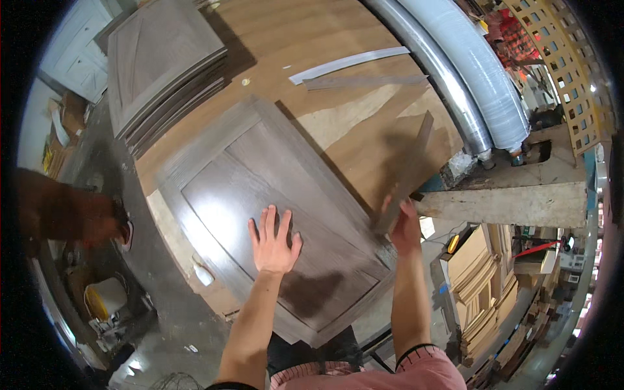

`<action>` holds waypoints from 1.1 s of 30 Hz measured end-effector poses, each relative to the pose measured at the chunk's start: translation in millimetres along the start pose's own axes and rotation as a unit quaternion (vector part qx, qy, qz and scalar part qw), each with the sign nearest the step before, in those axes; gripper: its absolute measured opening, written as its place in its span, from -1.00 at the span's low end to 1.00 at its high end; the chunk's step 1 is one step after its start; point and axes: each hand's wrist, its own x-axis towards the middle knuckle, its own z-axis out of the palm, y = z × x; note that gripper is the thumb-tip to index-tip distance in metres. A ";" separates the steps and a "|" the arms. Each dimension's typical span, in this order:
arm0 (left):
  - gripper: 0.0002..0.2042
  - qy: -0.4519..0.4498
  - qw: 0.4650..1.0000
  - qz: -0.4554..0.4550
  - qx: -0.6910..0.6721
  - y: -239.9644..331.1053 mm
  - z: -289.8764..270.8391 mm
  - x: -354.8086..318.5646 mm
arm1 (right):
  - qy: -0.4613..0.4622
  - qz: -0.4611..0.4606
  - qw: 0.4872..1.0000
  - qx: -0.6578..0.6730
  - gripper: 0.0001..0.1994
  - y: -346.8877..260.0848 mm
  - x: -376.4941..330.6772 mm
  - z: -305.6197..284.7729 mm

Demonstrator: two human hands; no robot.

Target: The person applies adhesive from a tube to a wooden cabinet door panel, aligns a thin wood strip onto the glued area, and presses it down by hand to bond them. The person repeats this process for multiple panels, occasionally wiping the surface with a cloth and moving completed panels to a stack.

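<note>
Two bare hands work at a grey wood-grain panel (pixel 227 185) on a brown bench (pixel 286 36), the left hand (pixel 273 246) flat upon it, the right hand (pixel 407 224) grasping a narrow wooden strip (pixel 413 159).

Seen from the room, the panel lies near the bench's left edge, close to a white bottle (pixel 203 274), its near corner reaching the person's waist; open bench stretches between its right edge and a silver roll (pixel 435 62), with a white strip (pixel 348 65) lying beyond. A recessed centre and raised border frame the panel, glare whitening its left side. The left fingers are spread, released; the right fingers close round the strip, whose contact with the panel I cannot tell.
</note>
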 end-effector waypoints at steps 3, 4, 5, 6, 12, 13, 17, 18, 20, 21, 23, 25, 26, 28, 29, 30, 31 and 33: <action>-0.43 -0.027 0.999 -0.009 -0.024 10.1 -1.2 5.0 | -0.023 0.010 0.999 -0.026 -0.33 3.8 -83.8 -35.2; -0.42 -0.028 0.999 -0.014 -0.021 12.4 -0.6 8.0 | -0.013 0.021 0.999 -0.044 -0.28 9.0 -110.9 -30.4; -0.42 -0.028 0.999 -0.016 -0.023 18.0 2.4 12.3 | -0.001 0.028 0.997 -0.066 -0.23 9.5 -137.2 -25.5; -0.41 -0.013 1.000 -0.010 -0.026 21.5 6.8 14.8 | -0.047 0.038 0.995 -0.076 -0.16 14.6 -158.7 -25.5; -0.31 -0.094 0.861 -0.060 -0.496 20.6 -19.1 1.1 | -0.125 0.168 0.977 -0.050 0.07 51.1 -244.6 -13.6; -0.31 -0.087 0.861 -0.069 -0.496 22.3 -34.5 -13.8 | -0.155 0.215 0.964 -0.031 0.06 58.0 -256.8 -14.6; -0.04 -0.254 0.411 -0.161 -0.861 29.2 -68.2 -77.0 | -0.260 0.350 0.899 0.035 -0.05 92.3 -282.6 -9.0; -0.03 -0.263 0.327 -0.146 -0.896 26.7 -70.8 -86.1 | -0.261 0.355 0.897 0.030 -0.05 100.6 -286.3 -9.0; 0.00 -0.243 0.314 -0.193 -0.897 23.8 -70.0 -95.2 | -0.289 0.399 0.865 0.094 -0.07 115.3 -290.0 -10.8; -0.01 -0.215 0.357 -0.173 -0.892 16.3 -71.8 -98.1 | -0.291 0.415 0.861 0.044 -0.07 117.2 -287.7 -9.4; -0.09 -0.146 0.446 -0.218 -0.856 9.7 -79.5 -107.1 | -0.255 0.411 0.869 -0.103 -0.07 116.8 -279.4 -3.6; -0.12 -0.065 0.525 -0.254 -0.809 8.5 -79.9 -110.2 | -0.201 0.262 0.897 -0.292 -0.20 123.4 -280.6 35.6; -0.15 0.006 0.598 -0.283 -0.750 8.5 -79.1 -112.1 | -0.201 0.267 0.895 -0.296 -0.20 123.3 -279.2 44.0; -0.27 0.039 0.599 -0.266 -0.754 6.7 -86.0 -115.3 | -0.228 0.030 0.690 -0.686 -0.33 123.4 -277.0 58.4; -0.31 0.048 0.627 -0.241 -0.739 6.7 -87.2 -115.7 | -0.133 0.075 0.747 -0.648 -0.42 132.5 -281.6 73.2; -0.34 0.057 0.655 -0.213 -0.723 5.5 -87.1 -113.7 | -0.132 0.074 0.744 -0.651 -0.42 135.8 -279.4 65.3; -0.34 0.057 0.653 -0.211 -0.725 -1.5 -85.2 -113.2 | -0.132 0.073 0.765 -0.626 -0.46 140.7 -274.9 51.9; -0.57 0.201 0.746 -0.210 -0.599 -35.0 -78.0 -121.8 | -0.130 0.074 0.786 -0.600 -0.49 142.7 -272.7 41.7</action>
